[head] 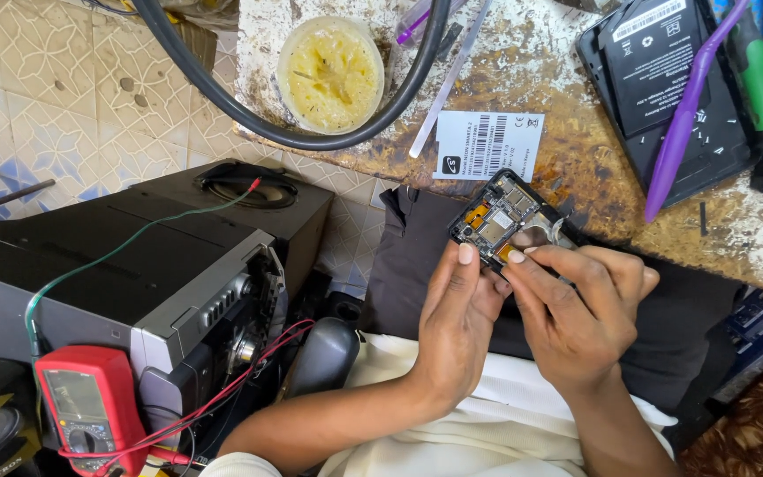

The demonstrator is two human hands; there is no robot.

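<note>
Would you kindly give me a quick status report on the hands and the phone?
Left hand and right hand both gripping the opened phone, circuit board exposed. Held over the lap, at the workbench edge. Nothing blocking the hands.

Both hands raised over the lap, gripping an opened phone (505, 216) with its circuit board bared. Left hand (457, 322) cupping the lower edge, thumb up along the side; right hand (576, 314) pinching the near corner, fingertips (516, 257) pressed on the board. Beyond, a stained bench (567, 132) bearing a yellow paste tub (330, 72), white label (489, 146), purple pry tool (686, 115), green-handled screwdriver (757, 75). Left on the floor, a black stereo (134, 265) and red multimeter (81, 406).
</note>
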